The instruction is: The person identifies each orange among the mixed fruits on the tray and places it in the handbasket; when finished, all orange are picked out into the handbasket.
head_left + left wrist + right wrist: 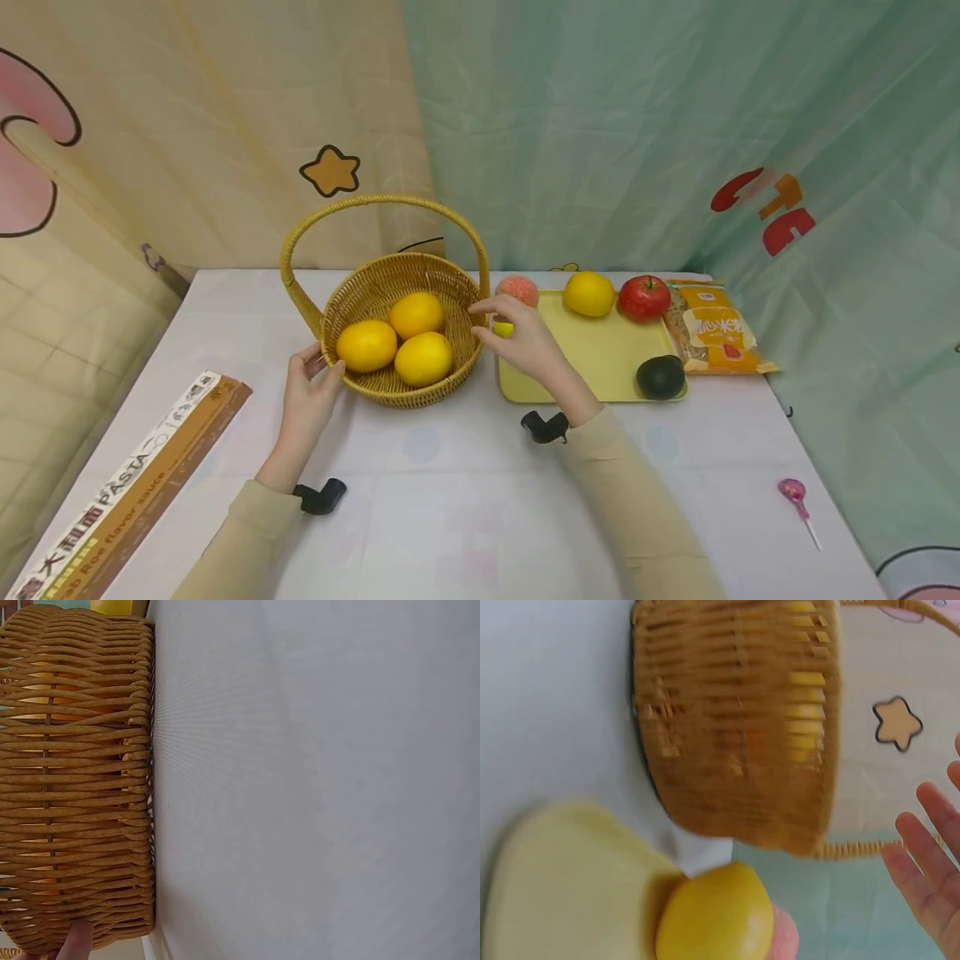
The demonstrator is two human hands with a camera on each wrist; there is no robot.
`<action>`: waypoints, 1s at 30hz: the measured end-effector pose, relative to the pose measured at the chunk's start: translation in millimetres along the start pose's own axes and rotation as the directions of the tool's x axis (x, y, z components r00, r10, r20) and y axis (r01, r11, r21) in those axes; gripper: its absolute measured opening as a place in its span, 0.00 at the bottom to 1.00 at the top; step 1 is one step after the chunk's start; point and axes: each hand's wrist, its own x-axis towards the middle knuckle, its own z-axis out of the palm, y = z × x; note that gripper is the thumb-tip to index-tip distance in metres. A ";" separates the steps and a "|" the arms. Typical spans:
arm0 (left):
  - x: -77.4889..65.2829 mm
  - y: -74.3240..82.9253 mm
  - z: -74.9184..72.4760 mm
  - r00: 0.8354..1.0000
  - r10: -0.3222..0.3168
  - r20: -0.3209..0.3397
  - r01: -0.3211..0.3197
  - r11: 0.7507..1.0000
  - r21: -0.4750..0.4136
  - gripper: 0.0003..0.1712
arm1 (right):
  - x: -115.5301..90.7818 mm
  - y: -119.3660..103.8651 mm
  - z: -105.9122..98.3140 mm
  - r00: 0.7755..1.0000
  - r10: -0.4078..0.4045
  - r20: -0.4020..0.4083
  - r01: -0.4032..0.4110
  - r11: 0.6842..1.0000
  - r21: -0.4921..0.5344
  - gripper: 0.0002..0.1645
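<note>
A wicker basket [408,400] with a tall arched handle holds three yellow lemons [423,359]. My left hand [311,396] grips its left side near the rim, with the thumb toward the front. The left wrist view shows a fingertip against the basket's weave [75,787]. My right hand [525,337] hovers by the basket's right side, near the handle base, fingers spread and holding nothing. Below that hand, a yellow lemon [716,915] sits at the left edge of the pale yellow tray [585,367]; the hand mostly hides it in the head view.
Around the tray are a pink round fruit [517,289], another lemon [589,293], a red apple [645,298] and a dark avocado [660,377]. An orange food packet [716,329] lies to the right. A pasta box [135,483] lies left; a lollipop [793,492] lies front right.
</note>
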 end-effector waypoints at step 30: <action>-0.4 -0.5 -2.4 1.000 -0.019 0.012 0.019 1.000 0.021 0.35 | 0.5 103.9 -107.9 0.861 0.469 -0.196 -0.490 0.869 -0.076 0.36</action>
